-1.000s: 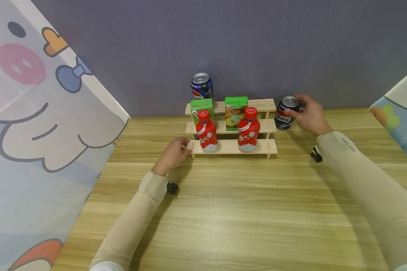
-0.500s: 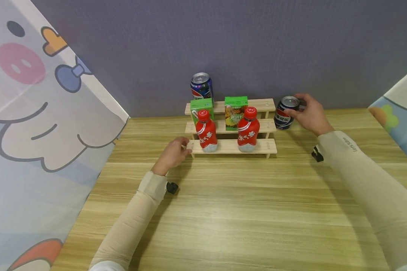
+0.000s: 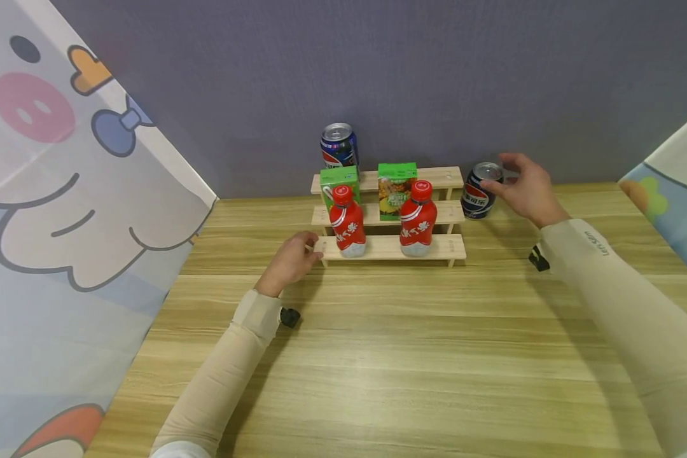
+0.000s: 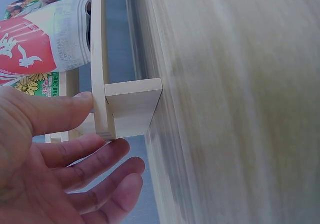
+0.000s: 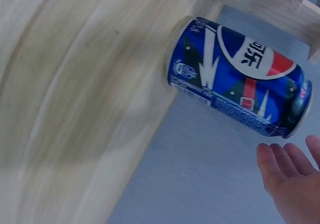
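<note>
The head view looks down over the table [image 3: 378,356]; both wrist views sit close, somewhat blurred, sharing its stepped rack [image 3: 389,248].

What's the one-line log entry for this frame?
left hand: touches stepped wooden rack | right hand: open beside blue cola can, apart | can: upright on wooden table

A second blue can [image 3: 339,145] stands on the top step at the left end. Two green juice cartons [image 3: 397,189] sit on the middle step, two red bottles [image 3: 418,219] on the lowest. A grey wall [image 3: 378,76] rises behind the wooden counter [image 3: 412,356], and cartoon-printed cloth [image 3: 63,210] hangs at the left.
</note>
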`<action>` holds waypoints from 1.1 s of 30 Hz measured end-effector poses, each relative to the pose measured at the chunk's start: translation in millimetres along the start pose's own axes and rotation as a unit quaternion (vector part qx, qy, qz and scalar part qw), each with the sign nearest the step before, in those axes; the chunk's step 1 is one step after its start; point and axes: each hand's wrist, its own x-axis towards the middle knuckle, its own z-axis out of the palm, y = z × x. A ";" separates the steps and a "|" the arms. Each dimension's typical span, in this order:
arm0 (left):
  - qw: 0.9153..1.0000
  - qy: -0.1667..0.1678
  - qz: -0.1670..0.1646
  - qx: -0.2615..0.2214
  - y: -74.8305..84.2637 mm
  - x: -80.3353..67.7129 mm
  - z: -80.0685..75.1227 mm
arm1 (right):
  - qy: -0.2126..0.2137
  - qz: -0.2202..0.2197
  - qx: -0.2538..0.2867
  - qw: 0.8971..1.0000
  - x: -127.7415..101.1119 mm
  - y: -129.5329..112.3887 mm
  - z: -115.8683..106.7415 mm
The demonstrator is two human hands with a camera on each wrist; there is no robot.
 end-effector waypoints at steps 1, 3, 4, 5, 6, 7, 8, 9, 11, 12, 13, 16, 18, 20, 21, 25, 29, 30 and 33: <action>1.000 0.000 -0.001 -0.001 0.0 -0.1 -0.1 | 0.001 -0.005 -0.001 1.000 -0.3 -1.1 -0.7; 1.000 -0.001 -0.001 -0.002 0.1 -0.3 -0.4 | 0.003 -0.013 -0.005 1.000 -0.9 -3.9 -2.3; 1.000 -0.001 -0.001 -0.002 0.2 -0.6 -0.6 | 0.004 -0.019 -0.006 1.000 -1.1 -5.6 -3.1; 1.000 0.000 -0.001 -0.002 0.4 -0.7 -0.7 | 0.007 -0.024 -0.007 1.000 -1.3 -7.6 -3.9; 1.000 0.000 -0.001 -0.003 0.6 -1.1 -0.9 | 0.008 -0.026 -0.006 1.000 -1.6 -9.9 -4.8; 1.000 0.000 0.000 -0.003 0.8 -1.4 -1.2 | 0.008 -0.028 -0.004 1.000 -2.1 -12.5 -5.7; 1.000 0.000 0.000 -0.002 0.8 -1.6 -1.3 | 0.009 -0.029 -0.003 1.000 -2.7 -15.4 -6.5; 1.000 0.000 0.000 -0.002 0.9 -1.9 -1.5 | 0.010 -0.029 -0.002 1.000 -3.3 -18.5 -7.3; 1.000 0.000 0.002 -0.002 0.6 -2.2 -1.7 | 0.014 -0.031 0.000 0.999 -4.4 -25.0 -8.7; 1.000 0.000 0.003 -0.002 0.3 -2.1 -1.8 | 0.015 -0.033 0.003 0.999 -5.1 -28.2 -9.3; 1.000 0.000 0.003 -0.003 0.1 -2.1 -1.9 | 0.017 -0.036 0.005 0.999 -5.6 -31.3 -9.9; 1.000 -0.001 0.003 -0.005 -0.3 -2.1 -2.1 | 0.025 -0.048 0.010 0.998 -7.4 -40.7 -11.2; 1.000 -0.002 0.001 -0.006 -0.4 -2.1 -2.1 | 0.030 -0.058 0.014 0.998 -8.8 -47.3 -11.9; 1.000 -0.002 -0.001 -0.007 -0.1 -2.3 -2.2 | 0.038 -0.071 0.017 0.997 -9.8 -54.1 -12.5; 1.000 -0.002 -0.001 -0.007 -0.1 -2.3 -2.1 | 0.043 -0.078 0.020 0.996 -10.4 -57.8 -12.8; 1.000 -0.001 -0.001 -0.005 0.2 -2.6 -1.7 | 0.060 -0.107 0.040 0.992 -13.8 -72.7 -14.9; 1.000 0.000 -0.001 -0.004 -0.1 -2.4 -1.2 | 0.074 -0.132 0.063 0.986 -17.4 -87.9 -16.5; 1.000 0.000 0.000 -0.004 -0.2 -2.3 -1.2 | 0.078 -0.136 0.069 0.985 -18.3 -91.5 -17.1; 1.000 0.000 0.003 -0.003 -0.5 -2.0 -0.9 | 0.091 -0.151 0.088 0.980 -20.1 -102.1 -18.8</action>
